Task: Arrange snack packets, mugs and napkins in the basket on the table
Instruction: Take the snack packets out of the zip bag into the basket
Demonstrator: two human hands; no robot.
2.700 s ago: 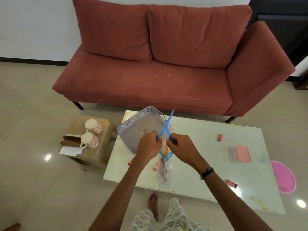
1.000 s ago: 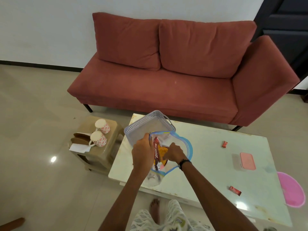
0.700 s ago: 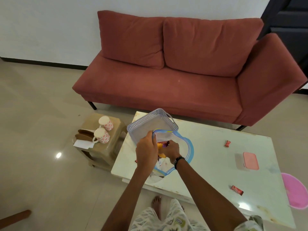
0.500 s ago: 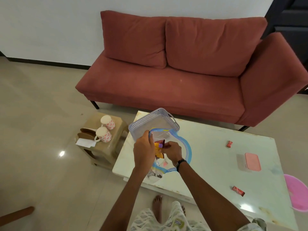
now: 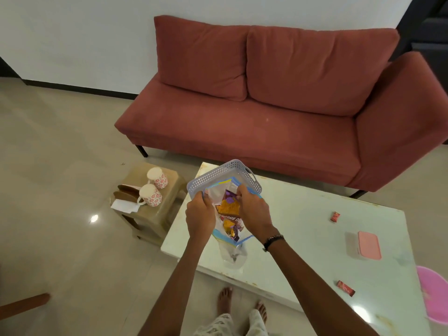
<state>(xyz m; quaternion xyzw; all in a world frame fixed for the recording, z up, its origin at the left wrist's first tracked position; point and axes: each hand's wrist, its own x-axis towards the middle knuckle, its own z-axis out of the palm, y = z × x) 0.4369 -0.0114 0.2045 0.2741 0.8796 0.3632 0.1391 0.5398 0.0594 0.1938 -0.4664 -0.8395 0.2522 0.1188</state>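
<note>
Gripping clear blue-edged zip bag [image 5: 231,248] of snack packets [image 5: 229,209], left hand [image 5: 200,215] and right hand [image 5: 253,209] fingers curled round its mouth beside lavender perforated plastic basket [image 5: 218,174].

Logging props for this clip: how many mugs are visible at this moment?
2. Both white mugs with red floral print stand on the small beige stool left of the table: one farther back, one nearer. No others show, none in the basket.

Lavender perforated basket [image 5: 219,174], blue-edged clear bag [image 5: 233,251] (orange and purple packets [image 5: 229,209] inside), white mugs [image 5: 150,195] with red flowers, terracotta sofa [image 5: 266,98], pink box [image 5: 368,245].
</note>
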